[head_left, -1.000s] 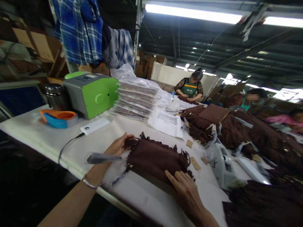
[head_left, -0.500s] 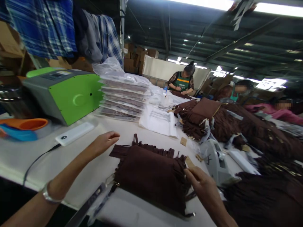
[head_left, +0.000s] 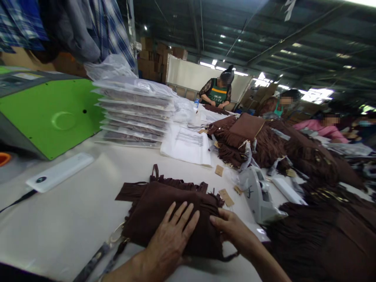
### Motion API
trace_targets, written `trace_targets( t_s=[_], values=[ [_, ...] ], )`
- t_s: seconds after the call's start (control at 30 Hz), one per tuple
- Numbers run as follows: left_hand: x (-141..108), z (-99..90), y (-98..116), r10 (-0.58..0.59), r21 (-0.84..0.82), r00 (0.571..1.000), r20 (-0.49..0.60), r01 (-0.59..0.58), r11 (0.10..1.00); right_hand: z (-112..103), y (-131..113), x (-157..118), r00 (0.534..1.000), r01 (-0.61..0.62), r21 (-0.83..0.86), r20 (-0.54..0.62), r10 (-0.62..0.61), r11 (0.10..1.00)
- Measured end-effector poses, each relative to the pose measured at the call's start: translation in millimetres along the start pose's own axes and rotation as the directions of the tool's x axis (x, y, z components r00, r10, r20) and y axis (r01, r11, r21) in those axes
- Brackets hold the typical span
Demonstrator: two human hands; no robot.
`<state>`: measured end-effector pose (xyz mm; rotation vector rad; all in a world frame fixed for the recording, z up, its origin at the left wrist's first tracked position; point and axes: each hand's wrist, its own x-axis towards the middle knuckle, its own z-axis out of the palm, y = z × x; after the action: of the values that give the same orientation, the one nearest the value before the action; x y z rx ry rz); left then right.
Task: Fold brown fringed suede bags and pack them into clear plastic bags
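A dark brown fringed bag (head_left: 147, 211) lies flat on the white table (head_left: 58, 223), its fringe along the far edge and a strap with a metal ring at its near left corner. My left hand (head_left: 173, 231) rests on top of the bag, palm down with fingers spread. At the bag's right side, my right hand (head_left: 232, 227) has its thumb and index finger pinched on the edge; the other fingers are partly hidden. A small brown tag (head_left: 226, 197) lies just beyond the bag's right corner.
Bagged items are stacked (head_left: 132, 113) behind, beside a green machine (head_left: 58, 117). A white device (head_left: 60, 172) lies left. To the right are a tape dispenser (head_left: 258, 194) and heaped brown bags (head_left: 255, 137). A person in a green apron (head_left: 217, 94) stands across.
My left hand has come from beside the bag onto its top. My right hand has shifted slightly at the bag's right side, and the tag now lies clear of it. The view has turned right.
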<state>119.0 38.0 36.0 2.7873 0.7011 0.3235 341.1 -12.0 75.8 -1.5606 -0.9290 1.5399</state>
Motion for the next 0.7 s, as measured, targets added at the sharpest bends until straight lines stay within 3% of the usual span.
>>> trace_targets(
  t_s=[0.1,0.2,0.3,0.33,0.4,0.5,0.57,0.63,0.7],
  values=[
    [7.2,-14.0,-7.0,-0.097,-0.016,0.974,-0.206,0.096,0.995,9.7,-40.2,5.9,0.995,0.099,0.139,-0.037,-0.095,0.985],
    [8.2,-59.1,-28.5,-0.271,-0.346,0.903,-0.333,0.15,0.926,12.9,-70.4,9.2,0.964,0.265,0.334,-0.109,-0.243,0.904],
    [1.9,-111.4,-48.4,-0.558,-0.738,0.799,-0.224,0.235,0.632,18.9,-66.2,13.5,0.922,0.381,0.432,-0.244,-0.301,0.817],
    [-0.3,-125.0,-53.5,-0.623,-0.816,0.766,-0.157,0.255,0.518,23.6,-57.5,15.6,0.931,0.359,0.433,-0.233,-0.282,0.827],
    [-2.8,-142.6,-61.7,-0.688,-0.898,0.724,-0.049,0.269,0.347,37.8,-36.2,19.9,0.97,0.241,0.394,-0.094,-0.222,0.887],
    [-0.4,-147.2,-70.4,-0.693,-0.948,0.721,0.003,0.223,0.229,64.8,-14.8,25.8,0.974,0.148,0.327,0.115,-0.194,0.933],
    [3.9,-141.9,-72.7,-0.672,-0.959,0.74,-0.003,0.189,0.213,80.0,-15.3,31.1,0.962,0.2,0.364,0.101,-0.252,0.91],
    [8.6,-134.6,-71.1,-0.63,-0.943,0.776,-0.031,0.187,0.276,90.5,-25.4,38.7,0.945,0.291,0.432,0.009,-0.326,0.854],
    [12.9,-126.6,-66.0,-0.564,-0.893,0.818,-0.109,0.169,0.417,97.8,-39.0,47.6,0.912,0.391,0.498,-0.095,-0.399,0.774]
  ],
)
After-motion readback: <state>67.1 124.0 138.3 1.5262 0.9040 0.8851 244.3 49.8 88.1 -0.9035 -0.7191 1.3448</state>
